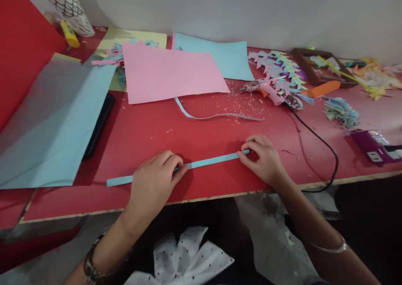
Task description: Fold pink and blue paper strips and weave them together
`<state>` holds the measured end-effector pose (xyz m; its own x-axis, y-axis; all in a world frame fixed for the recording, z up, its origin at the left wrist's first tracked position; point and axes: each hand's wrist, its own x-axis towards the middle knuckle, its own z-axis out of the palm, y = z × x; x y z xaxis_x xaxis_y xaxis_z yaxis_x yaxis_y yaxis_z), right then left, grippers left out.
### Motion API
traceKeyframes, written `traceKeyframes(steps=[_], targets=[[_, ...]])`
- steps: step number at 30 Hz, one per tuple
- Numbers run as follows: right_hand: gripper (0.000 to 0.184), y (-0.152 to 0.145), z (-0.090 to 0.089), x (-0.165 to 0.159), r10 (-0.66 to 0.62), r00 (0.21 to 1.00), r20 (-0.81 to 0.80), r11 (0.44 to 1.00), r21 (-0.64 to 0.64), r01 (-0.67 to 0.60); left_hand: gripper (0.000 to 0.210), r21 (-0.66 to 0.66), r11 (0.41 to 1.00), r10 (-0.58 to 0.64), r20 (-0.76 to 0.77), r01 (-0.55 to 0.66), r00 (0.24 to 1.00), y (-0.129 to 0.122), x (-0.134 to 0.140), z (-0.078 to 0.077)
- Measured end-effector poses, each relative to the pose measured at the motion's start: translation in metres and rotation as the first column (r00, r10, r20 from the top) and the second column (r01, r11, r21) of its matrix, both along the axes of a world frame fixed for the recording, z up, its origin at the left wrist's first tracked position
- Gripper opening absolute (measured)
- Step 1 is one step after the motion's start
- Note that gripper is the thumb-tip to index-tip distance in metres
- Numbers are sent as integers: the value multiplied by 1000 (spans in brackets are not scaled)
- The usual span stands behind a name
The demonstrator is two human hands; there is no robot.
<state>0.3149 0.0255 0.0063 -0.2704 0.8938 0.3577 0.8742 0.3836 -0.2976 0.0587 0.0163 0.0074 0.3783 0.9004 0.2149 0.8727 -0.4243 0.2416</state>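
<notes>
A narrow light-blue paper strip (213,160) runs almost level across the red table near its front edge. My left hand (157,174) pinches it around the middle, covering part of it, while its left end pokes out past my wrist side. At the strip's right end, my right hand (260,157) grips it between thumb and fingers. Behind my hands, a second thin paper strip (213,116) curls out from under a pink paper sheet (172,73).
Blue sheets (56,117) partly cover a black phone-like object (99,126) at left. A pink glue gun (266,88) lies at back right, its black cable (317,138) looping to the front edge. A purple power socket box (373,147) and a wooden tray (304,67) stand farther right.
</notes>
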Motion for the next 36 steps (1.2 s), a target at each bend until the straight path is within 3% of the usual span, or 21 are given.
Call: traceKeyframes(steps=[15, 22, 25, 28, 31, 36], targets=[[7, -10, 1, 8, -30, 998, -48, 998, -65, 27, 29, 31, 999, -13, -3, 13, 1000, 0, -1, -1], [8, -13, 0, 12, -150, 989, -5, 984, 95, 150, 26, 22, 999, -34, -17, 35, 999, 1, -2, -1], [13, -18, 6, 1, -187, 982, -10, 954, 236, 184, 23, 49, 995, -85, -22, 86, 996, 3, -2, 0], [16, -23, 13, -20, -119, 991, 60, 953, 288, 97, 17, 155, 972, -169, -64, 177, 984, 4, 0, 2], [17, -24, 13, -48, 53, 980, 193, 983, 162, -85, 18, 234, 941, -226, -96, 242, 969, 3, 5, 1], [13, -18, 6, -78, 217, 954, 206, 973, 31, -228, 12, 149, 970, -190, -38, 194, 981, 2, 4, -1]])
